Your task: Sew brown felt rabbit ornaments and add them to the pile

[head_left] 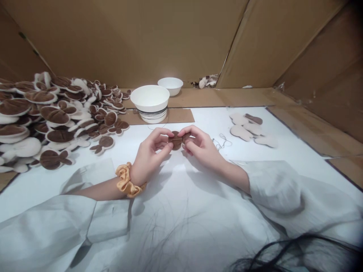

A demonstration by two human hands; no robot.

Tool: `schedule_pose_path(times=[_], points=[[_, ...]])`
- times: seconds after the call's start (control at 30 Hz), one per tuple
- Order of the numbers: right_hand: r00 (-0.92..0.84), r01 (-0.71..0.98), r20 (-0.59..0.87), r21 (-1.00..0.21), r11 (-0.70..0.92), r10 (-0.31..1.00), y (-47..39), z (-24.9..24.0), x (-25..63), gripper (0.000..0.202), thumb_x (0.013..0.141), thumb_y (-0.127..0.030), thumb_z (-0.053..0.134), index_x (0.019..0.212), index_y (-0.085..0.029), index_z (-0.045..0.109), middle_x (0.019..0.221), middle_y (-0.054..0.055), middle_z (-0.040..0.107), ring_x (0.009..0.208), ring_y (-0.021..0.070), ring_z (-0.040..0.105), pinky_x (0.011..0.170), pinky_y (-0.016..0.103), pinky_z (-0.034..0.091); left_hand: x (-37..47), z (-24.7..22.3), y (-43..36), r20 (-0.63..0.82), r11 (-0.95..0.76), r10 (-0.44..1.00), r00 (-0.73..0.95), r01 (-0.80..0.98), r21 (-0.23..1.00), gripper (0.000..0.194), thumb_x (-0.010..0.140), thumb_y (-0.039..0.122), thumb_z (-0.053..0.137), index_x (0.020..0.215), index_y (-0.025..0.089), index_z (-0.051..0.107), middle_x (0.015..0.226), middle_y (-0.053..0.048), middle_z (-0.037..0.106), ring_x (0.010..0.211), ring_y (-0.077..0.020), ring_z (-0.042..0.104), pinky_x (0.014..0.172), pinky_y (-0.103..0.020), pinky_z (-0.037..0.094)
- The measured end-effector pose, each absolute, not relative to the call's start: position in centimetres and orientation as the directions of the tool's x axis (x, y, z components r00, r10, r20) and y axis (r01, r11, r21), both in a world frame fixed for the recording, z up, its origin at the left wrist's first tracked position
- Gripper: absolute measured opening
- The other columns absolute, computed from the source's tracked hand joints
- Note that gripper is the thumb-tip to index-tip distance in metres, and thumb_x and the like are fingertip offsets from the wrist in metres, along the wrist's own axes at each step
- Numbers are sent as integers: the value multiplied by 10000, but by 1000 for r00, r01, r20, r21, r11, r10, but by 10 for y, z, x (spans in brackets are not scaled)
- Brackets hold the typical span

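Observation:
Between both hands, above the white table, is a small brown fabric bunny-head piece (pixel 176 142). My left hand (pixel 154 149) pinches its left edge between thumb and fingers, and a yellow scrunchie (pixel 127 180) circles that wrist. From the other side, the thumb and fingertips of my right hand (pixel 200 146) close on the piece and hide part of it. Dark thread (pixel 222 141) lies in loose loops on the table just right of my right hand. Whether a needle is in my fingers cannot be made out.
A heap of brown-and-white bunny-head pieces (pixel 58 113) fills the left side. Behind my hands stand a white bowl wound with dark thread (pixel 150 100) and a smaller white bowl (pixel 170 86). Several pale fabric pieces (pixel 249 130) lie at right. Cardboard walls (pixel 141 41) enclose the table (pixel 181 226).

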State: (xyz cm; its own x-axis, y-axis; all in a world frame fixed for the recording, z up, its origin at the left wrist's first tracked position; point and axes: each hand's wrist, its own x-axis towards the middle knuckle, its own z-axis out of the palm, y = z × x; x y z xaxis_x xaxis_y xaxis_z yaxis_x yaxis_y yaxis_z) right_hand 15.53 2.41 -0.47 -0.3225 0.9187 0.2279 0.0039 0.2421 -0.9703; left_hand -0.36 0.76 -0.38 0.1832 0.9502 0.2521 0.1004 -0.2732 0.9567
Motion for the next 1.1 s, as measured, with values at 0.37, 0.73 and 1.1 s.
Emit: schedule_pose_path(times=[0.37, 0.73, 1.1], points=[[-356, -20, 325, -940, 341, 876, 28, -2, 158, 101, 760, -172, 585, 854, -181, 549, 888, 31, 586, 798, 129, 583, 695, 279, 497, -5, 0, 10, 204, -205, 976, 71, 14, 979, 122, 713, 214, 649, 806, 151, 603, 780, -24, 653, 694, -137, 636, 638, -243, 515], [-359, -38, 267, -962, 271, 894, 32, 0, 165, 93, 711, -178, 642, 726, -170, 551, 691, -14, 576, 622, 103, 582, 614, 274, 493, -4, 0, 8, 256, -266, 952, 168, 35, 963, 176, 697, 198, 676, 843, 164, 585, 821, -19, 648, 782, -143, 634, 734, -251, 516], [-446, -72, 269, -961, 266, 853, 32, 0, 166, 113, 723, -180, 638, 765, -165, 535, 746, -5, 555, 662, 99, 583, 574, 226, 494, -6, 3, 5, 246, -253, 962, 114, 49, 966, 83, 712, 178, 666, 760, 143, 607, 757, -18, 652, 714, -125, 643, 680, -217, 525]])
